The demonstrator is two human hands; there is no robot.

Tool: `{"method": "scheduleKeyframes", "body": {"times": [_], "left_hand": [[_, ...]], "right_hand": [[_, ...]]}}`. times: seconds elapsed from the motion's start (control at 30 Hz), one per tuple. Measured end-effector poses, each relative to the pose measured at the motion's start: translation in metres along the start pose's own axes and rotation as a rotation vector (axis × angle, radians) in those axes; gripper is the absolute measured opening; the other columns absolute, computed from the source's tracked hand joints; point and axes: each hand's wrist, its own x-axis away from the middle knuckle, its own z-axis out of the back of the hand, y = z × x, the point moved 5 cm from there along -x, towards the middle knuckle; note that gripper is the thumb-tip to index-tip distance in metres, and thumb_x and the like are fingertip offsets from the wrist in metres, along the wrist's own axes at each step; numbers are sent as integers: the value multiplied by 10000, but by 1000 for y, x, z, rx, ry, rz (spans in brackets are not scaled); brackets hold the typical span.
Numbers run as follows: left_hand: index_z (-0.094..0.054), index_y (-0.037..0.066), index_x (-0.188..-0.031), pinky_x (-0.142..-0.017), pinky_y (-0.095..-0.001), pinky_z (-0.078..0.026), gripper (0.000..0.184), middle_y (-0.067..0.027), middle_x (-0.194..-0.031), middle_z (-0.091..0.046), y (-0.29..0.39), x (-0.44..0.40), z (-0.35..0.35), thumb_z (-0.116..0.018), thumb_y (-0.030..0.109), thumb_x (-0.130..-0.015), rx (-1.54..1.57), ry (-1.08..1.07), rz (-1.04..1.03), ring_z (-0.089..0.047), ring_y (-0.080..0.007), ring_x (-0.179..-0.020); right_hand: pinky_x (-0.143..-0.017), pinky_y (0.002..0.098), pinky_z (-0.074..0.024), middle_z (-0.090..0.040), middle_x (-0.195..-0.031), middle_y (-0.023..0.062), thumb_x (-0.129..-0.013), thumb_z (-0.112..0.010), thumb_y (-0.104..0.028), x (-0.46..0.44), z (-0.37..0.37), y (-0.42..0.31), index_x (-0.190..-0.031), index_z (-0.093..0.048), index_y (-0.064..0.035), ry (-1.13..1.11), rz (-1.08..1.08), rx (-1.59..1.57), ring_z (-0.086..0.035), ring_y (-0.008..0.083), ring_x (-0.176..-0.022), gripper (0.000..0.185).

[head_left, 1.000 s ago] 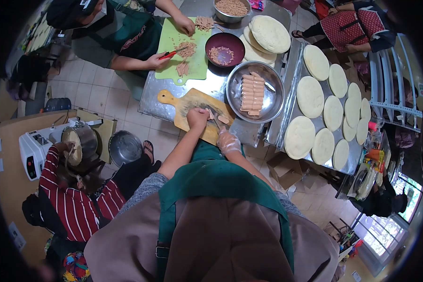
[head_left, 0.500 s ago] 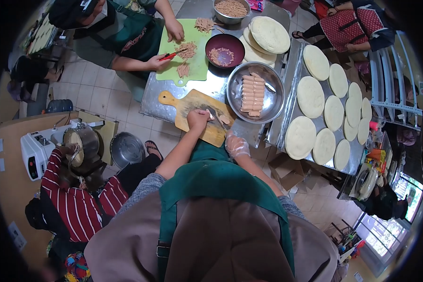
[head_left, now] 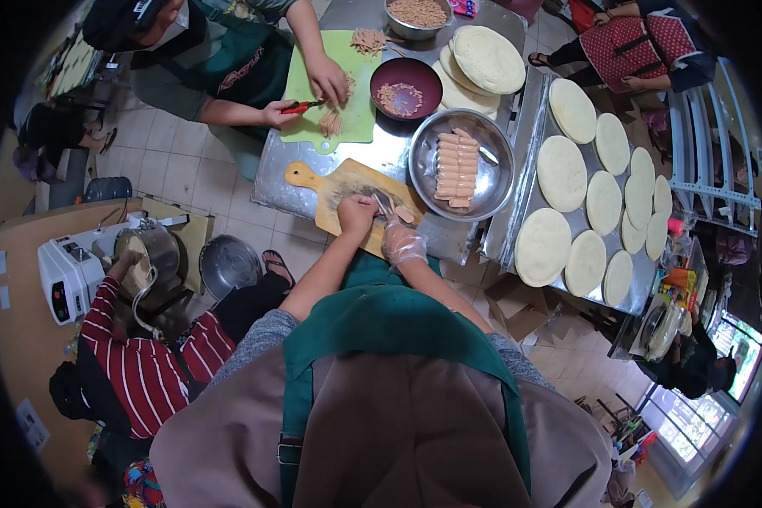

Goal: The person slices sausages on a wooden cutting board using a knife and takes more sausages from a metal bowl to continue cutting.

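My left hand [head_left: 357, 215], bare and with its fingers pinched together, is over the wooden cutting board [head_left: 330, 193] at a small piece of sausage. My right hand [head_left: 404, 244] wears a clear plastic glove and is closed around the handle end of a knife [head_left: 390, 208], whose blade points away from me beside the left fingertips. Cut sausage pieces [head_left: 405, 214] lie on the board just right of the blade. Beyond the board's right side, a steel bowl [head_left: 501, 190] holds a row of whole sausages [head_left: 456, 169].
Across the metal table [head_left: 284, 188], a co-worker chops sausage on a green board [head_left: 360, 127]. Near it are a dark red bowl [head_left: 432, 97] and stacked flat dough rounds [head_left: 488, 59]. More rounds [head_left: 561, 173] cover a tray at right. A person in stripes [head_left: 148, 372] works at a pot [head_left: 162, 254].
My right hand has moved up and left onto the board, closer to my left hand, and the knife has shifted with it. The co-worker's free hand has moved down toward the chopped sausage.
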Motion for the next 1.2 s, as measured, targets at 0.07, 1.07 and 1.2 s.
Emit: {"method": "scheduleKeyframes", "body": {"times": [0.07,1.07,1.2], "left_hand": [[-682,-43,-750,-542,-268,-533,56,-95,-680,-687,2,3,1,-714,2,-752,0,10,8,-660,-141,-598],[-700,-55,-805,-581,-251,-533,76,-97,-722,-701,-7,5,-1,-680,16,-787,82,6,68,-660,-133,-625],[-706,-52,-805,-564,-247,-521,74,-94,-723,-702,1,11,0,-668,7,-783,95,-11,20,-653,-128,-618]], "right_hand": [[-732,476,-562,-707,-924,213,-949,-441,-191,-4,-3,1,-1089,-565,-51,-22,-15,-48,-708,375,-862,233],[-638,476,-556,-686,-782,213,-929,-437,-150,34,13,45,-1074,-512,14,76,141,41,-700,379,-733,231],[-639,467,-562,-687,-786,209,-930,-442,-148,23,14,19,-1070,-534,16,88,141,4,-704,370,-741,235]]}}
